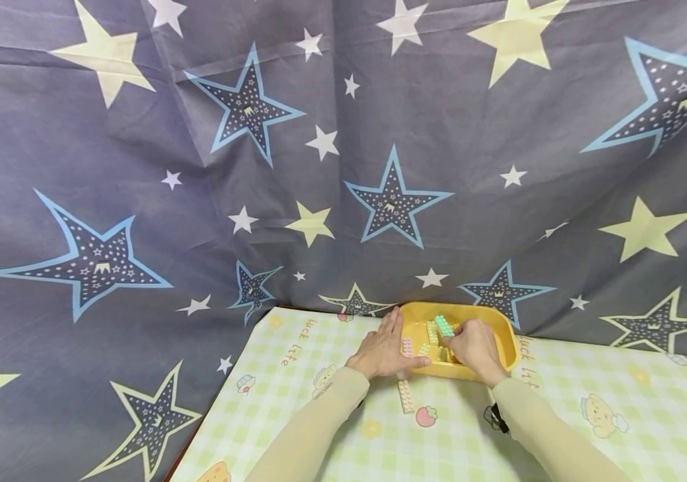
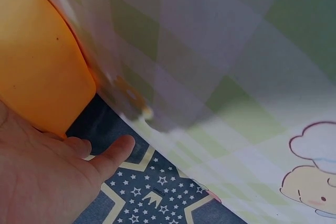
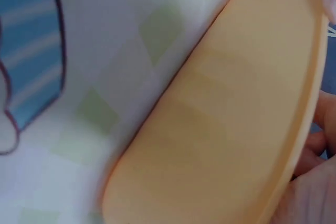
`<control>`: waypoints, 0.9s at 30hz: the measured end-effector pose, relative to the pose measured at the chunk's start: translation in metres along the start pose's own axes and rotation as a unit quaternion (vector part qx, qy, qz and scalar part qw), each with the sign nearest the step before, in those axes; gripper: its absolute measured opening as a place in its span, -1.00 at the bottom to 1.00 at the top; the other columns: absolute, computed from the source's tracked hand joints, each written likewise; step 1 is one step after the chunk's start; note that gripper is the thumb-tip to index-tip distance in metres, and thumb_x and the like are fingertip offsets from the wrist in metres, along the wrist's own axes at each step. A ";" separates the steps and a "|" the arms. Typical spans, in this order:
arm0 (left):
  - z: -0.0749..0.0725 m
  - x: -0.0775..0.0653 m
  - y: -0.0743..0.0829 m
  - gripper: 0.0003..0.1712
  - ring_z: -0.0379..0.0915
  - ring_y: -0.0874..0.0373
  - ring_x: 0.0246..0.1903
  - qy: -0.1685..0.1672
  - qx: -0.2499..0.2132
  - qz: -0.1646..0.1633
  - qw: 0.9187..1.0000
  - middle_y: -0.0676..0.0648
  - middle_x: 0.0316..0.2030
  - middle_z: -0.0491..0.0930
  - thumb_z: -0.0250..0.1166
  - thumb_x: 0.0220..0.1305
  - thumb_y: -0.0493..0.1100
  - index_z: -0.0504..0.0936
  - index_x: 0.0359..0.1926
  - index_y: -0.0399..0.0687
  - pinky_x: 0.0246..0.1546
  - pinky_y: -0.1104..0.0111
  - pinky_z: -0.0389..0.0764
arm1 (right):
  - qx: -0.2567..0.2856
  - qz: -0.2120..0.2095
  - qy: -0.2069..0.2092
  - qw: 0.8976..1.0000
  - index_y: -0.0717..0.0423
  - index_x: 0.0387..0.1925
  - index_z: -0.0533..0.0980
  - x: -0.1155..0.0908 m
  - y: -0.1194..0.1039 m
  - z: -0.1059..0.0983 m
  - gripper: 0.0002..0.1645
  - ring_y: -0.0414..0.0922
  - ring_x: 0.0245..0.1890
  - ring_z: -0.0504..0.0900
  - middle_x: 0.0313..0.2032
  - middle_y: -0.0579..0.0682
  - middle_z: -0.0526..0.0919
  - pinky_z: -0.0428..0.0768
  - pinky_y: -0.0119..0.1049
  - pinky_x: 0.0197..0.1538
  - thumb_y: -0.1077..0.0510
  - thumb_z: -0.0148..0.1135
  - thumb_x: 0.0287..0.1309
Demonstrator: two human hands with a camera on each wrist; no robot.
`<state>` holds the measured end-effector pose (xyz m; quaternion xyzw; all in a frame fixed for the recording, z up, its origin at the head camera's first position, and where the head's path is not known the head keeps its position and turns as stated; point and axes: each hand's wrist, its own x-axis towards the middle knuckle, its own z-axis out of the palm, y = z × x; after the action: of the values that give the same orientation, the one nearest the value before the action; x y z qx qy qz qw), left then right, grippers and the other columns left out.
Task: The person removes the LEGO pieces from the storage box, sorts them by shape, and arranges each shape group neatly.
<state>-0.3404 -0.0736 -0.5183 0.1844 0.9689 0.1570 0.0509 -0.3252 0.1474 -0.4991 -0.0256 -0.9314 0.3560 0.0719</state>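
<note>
My left hand (image 1: 384, 348) rests along the left end of a yellow plastic bin (image 1: 506, 338), its fingers extended and its thumb over the front rim. In the left wrist view, the same hand (image 2: 47, 177) lies beside the bin's outer wall. Reaching inside, my right hand (image 1: 475, 345) has curled fingers and appears to pinch one end of a green toy brick (image 1: 443, 326). Its fingertips are partly hidden. Also in the bin are a pale yellow brick (image 1: 432, 333), a pink brick (image 1: 406, 346) and several others, some covered by the hand.
A pale peach brick (image 1: 406, 396) lies on the checked tablecloth (image 1: 440, 442) in front of the bin. Behind the table hangs a dark curtain (image 1: 319, 181) with stars, close to the bin's back side.
</note>
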 end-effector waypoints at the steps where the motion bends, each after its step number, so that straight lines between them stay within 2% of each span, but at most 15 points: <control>1: 0.000 0.000 0.000 0.52 -0.21 -0.03 0.81 0.000 -0.001 0.000 1.000 -0.10 0.82 -0.28 0.27 0.25 0.69 -0.22 0.80 -0.12 0.66 -0.18 0.29 | 0.000 0.002 0.000 1.000 0.15 -0.67 0.63 -0.002 0.000 0.000 -0.59 -0.15 -0.65 0.45 -0.70 -0.04 0.58 0.35 -0.34 -0.54 0.09 0.62 0.16; 4: 0.000 -0.001 0.000 0.52 -0.21 -0.04 0.81 0.000 -0.003 0.000 1.000 -0.10 0.82 -0.27 0.27 0.25 0.68 -0.22 0.80 -0.12 0.66 -0.18 0.28 | 0.002 0.011 -0.001 1.000 0.21 -0.54 0.69 -0.008 -0.001 -0.002 -0.68 -0.11 -0.57 0.54 -0.57 0.04 0.71 0.43 -0.32 -0.49 0.10 0.62 0.17; 9: 0.002 -0.001 0.000 0.53 -0.20 -0.04 0.80 0.000 -0.003 0.000 1.000 -0.10 0.82 -0.28 0.27 0.25 0.69 -0.23 0.80 -0.12 0.67 -0.18 0.28 | 0.010 0.022 -0.008 1.000 0.23 -0.45 0.73 -0.018 -0.004 -0.006 -0.74 -0.07 -0.48 0.61 -0.45 0.11 0.78 0.49 -0.30 -0.41 0.11 0.61 0.15; 15: 0.001 -0.002 0.001 0.53 -0.21 -0.05 0.80 0.000 -0.009 0.001 1.000 -0.10 0.82 -0.29 0.28 0.25 0.68 -0.24 0.80 -0.12 0.67 -0.19 0.26 | 0.017 0.006 0.004 1.000 0.24 -0.41 0.77 -0.030 -0.009 -0.013 -0.76 -0.05 -0.43 0.65 -0.39 0.13 0.83 0.53 -0.26 -0.36 0.11 0.58 0.17; 20: -0.001 -0.002 0.001 0.52 -0.21 -0.05 0.81 0.001 -0.009 0.000 1.000 -0.10 0.82 -0.28 0.28 0.25 0.67 -0.22 0.80 -0.12 0.67 -0.20 0.25 | 0.030 0.013 0.006 0.999 0.27 -0.27 0.81 -0.039 -0.012 -0.021 -0.71 -0.06 -0.38 0.70 -0.24 0.21 0.87 0.61 -0.25 -0.31 0.07 0.56 0.19; 27: -0.003 -0.003 0.000 0.54 -0.22 -0.06 0.81 -0.002 -0.021 -0.006 1.000 -0.09 0.82 -0.28 0.32 0.23 0.67 -0.23 0.80 -0.09 0.68 -0.22 0.22 | 0.058 0.019 0.009 0.998 0.29 -0.28 0.81 -0.058 -0.015 -0.027 -0.72 -0.02 -0.32 0.72 -0.24 0.22 0.88 0.61 -0.23 -0.27 0.10 0.57 0.17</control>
<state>-0.3377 -0.0754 -0.5157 0.1781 0.9663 0.1768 0.0572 -0.2639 0.1483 -0.4763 -0.0419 -0.9080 0.4101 0.0747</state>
